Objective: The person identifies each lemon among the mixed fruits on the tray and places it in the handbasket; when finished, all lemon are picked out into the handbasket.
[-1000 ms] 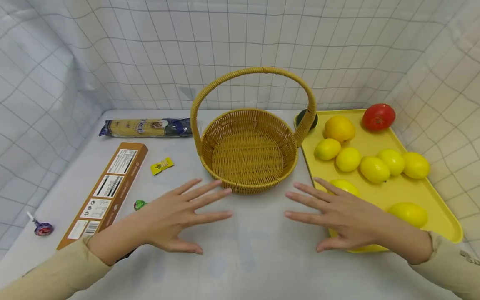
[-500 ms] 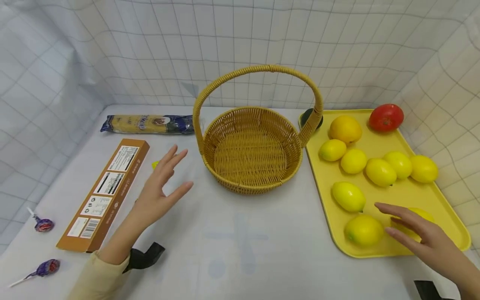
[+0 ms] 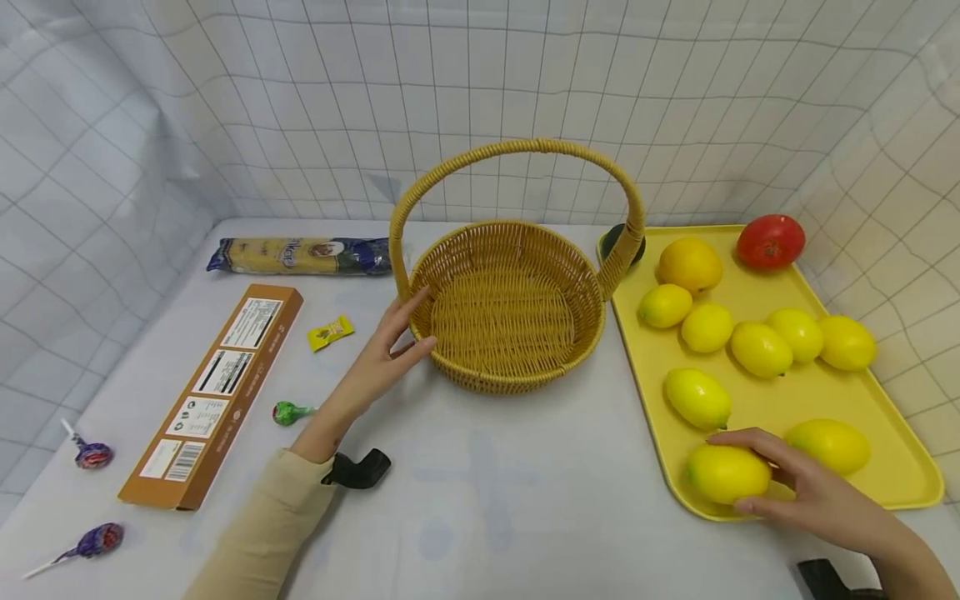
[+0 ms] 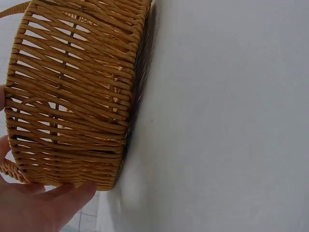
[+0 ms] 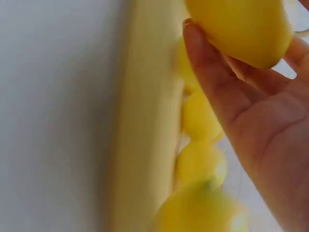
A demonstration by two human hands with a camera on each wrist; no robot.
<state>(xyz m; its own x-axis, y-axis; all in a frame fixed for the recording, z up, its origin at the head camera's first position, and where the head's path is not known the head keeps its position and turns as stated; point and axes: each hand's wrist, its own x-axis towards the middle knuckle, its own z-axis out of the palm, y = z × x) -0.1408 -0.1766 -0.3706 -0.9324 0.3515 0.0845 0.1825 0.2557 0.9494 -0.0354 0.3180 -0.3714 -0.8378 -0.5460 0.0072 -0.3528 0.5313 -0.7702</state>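
A round wicker basket (image 3: pixel 502 321) with a tall arched handle stands upright mid-table. My left hand (image 3: pixel 375 358) holds its left side: thumb and index finger lie over the rim, and in the left wrist view other fingers (image 4: pixel 72 195) press the woven outer wall. At the near left corner of the yellow tray (image 3: pixel 892 483), my right hand (image 3: pixel 813 487) grips a lemon (image 3: pixel 727 473) between thumb and fingers. The right wrist view shows this lemon (image 5: pixel 241 29) against the fingers. Several more lemons (image 3: pixel 761 348) lie on the tray.
An orange (image 3: pixel 690 265), a red fruit (image 3: pixel 771 242) and a dark green fruit (image 3: pixel 622 244), partly behind the handle, are at the tray's back. Leftward lie a spaghetti pack (image 3: pixel 300 256), a brown box (image 3: pixel 217 392), a yellow candy (image 3: pixel 330 332) and lollipops (image 3: pixel 288 412).
Both hands were spread in front of the basket, then parted. The left went out left and came back onto the basket's rim; the right moved to the tray and took hold of a lemon.
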